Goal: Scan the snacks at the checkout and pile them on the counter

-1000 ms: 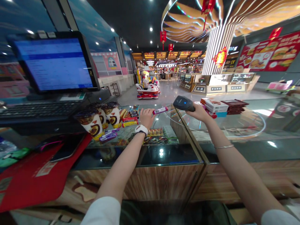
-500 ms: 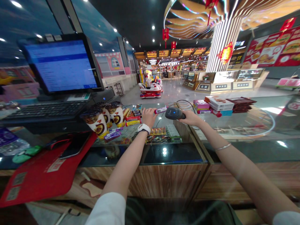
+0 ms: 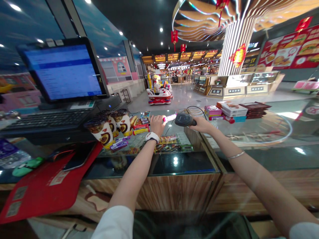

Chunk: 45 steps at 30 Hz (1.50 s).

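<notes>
My left hand (image 3: pixel 157 125) grips the near end of a small candy tube (image 3: pixel 169 117) with a pink-red end, held above the glass counter. My right hand (image 3: pixel 201 124) is wrapped round the handle of a black barcode scanner (image 3: pixel 183 119). The scanner's head faces the tube, close to its far end, and the tube's label is brightly lit. Left of my left hand lie red and yellow candy tubes (image 3: pixel 141 131), purple-wrapped sticks (image 3: pixel 119 143) and several patterned cups (image 3: pixel 101 132) with dark lids.
A monitor (image 3: pixel 65 71) and keyboard (image 3: pixel 47 120) stand at the left, above a red mat (image 3: pixel 47 189) with a phone (image 3: pixel 79 156). Boxes (image 3: pixel 232 109) and brown packets (image 3: pixel 256 109) are stacked right of the scanner. A thin cable (image 3: pixel 198 107) loops behind it.
The tube's label has become brightly lit, and the blue light on top of the scanner no longer shows. Both hands keep nearly the same place; the view has shifted slightly.
</notes>
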Each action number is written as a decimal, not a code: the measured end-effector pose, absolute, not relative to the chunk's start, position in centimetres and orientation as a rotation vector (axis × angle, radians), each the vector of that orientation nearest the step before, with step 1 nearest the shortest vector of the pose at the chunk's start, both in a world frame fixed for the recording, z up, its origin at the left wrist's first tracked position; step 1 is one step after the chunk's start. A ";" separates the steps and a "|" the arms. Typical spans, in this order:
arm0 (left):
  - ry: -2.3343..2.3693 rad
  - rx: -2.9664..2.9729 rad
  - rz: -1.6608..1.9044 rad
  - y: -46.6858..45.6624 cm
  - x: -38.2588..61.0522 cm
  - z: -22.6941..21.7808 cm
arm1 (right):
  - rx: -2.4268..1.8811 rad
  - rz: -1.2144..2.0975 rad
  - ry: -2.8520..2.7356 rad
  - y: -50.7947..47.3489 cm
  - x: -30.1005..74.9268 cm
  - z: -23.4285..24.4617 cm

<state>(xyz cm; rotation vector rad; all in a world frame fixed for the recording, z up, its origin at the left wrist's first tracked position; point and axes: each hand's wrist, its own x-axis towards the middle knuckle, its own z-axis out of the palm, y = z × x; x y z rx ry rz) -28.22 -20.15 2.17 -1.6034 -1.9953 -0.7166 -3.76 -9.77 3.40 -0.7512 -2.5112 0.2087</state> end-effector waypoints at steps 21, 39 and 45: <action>-1.955 -1.628 -0.775 -20.0 -28.6 2.0 | -0.518 0.392 -2.603 -9.4 -4.4 2.2; -1.909 -1.669 -0.794 -20.2 -27.9 2.4 | -0.291 0.248 -2.725 -6.4 -5.7 -1.5; -1.896 -1.702 -0.776 -20.3 -27.3 2.5 | -0.318 0.242 -2.752 -6.4 -6.0 -1.7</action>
